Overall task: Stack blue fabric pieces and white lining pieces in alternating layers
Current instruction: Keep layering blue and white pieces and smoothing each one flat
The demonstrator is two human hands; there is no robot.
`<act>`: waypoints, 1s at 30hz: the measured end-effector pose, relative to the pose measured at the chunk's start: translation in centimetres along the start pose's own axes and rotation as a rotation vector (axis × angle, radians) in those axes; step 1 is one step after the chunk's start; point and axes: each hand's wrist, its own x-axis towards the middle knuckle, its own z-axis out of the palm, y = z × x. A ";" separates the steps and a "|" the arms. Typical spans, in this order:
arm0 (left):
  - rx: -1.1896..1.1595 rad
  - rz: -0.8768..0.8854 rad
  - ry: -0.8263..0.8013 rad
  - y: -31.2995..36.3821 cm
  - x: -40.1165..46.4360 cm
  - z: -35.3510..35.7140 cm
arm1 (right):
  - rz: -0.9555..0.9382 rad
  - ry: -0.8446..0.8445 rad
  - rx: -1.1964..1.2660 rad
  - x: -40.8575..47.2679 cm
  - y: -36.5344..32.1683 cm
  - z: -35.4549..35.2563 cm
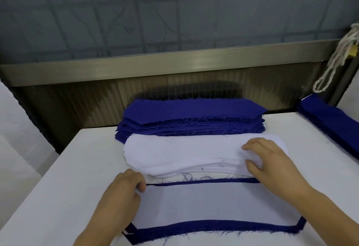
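Three piles are being kept in a row running away from the person, so that each piece travels only a short way. The blue pile (194,117) is lying at the far edge of the worktop (58,197), the white pile (174,154) just near of it and overlapping its near edge, and the layered stack (211,203) nearest of all.

On that stack a white lining piece (194,199) is being shown on top, with the blue piece beneath (213,225) peeking out as a border along the near and far sides; the lining looks slightly smaller, which is likely why the blue rim is left visible.

The left hand (124,189) is being held at the stack's far-left corner, its grip narrow, with the fingers curled and pinching the white layer's edge, apparently to square it and keep it from sliding. The right hand (272,160) is being laid on the right end of the white pile, the thumb tucked against the pile's near edge and the fingers bent over the top sheets; whether a single sheet is being separated cannot be told. By the alternation, a blue piece would be due next.

A second blue bundle (330,121) is lying far right, well apart, and a cord (334,59) is hanging above it.
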 end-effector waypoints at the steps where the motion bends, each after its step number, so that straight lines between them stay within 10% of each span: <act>1: -0.033 -0.017 0.059 0.2 -0.1 0.0 | 0.027 -0.022 0.009 0.3 0.1 0.4; 7: -0.086 0.124 0.310 2.6 0.0 1.2 | -0.124 0.043 -0.145 0.4 1.4 1.4; 16: 0.172 0.255 0.097 4.7 3.4 2.7 | -0.134 0.165 -0.098 0.7 1.4 2.1; 30: 0.082 0.328 0.324 4.7 3.3 2.2 | -0.063 0.197 -0.032 0.8 1.4 2.0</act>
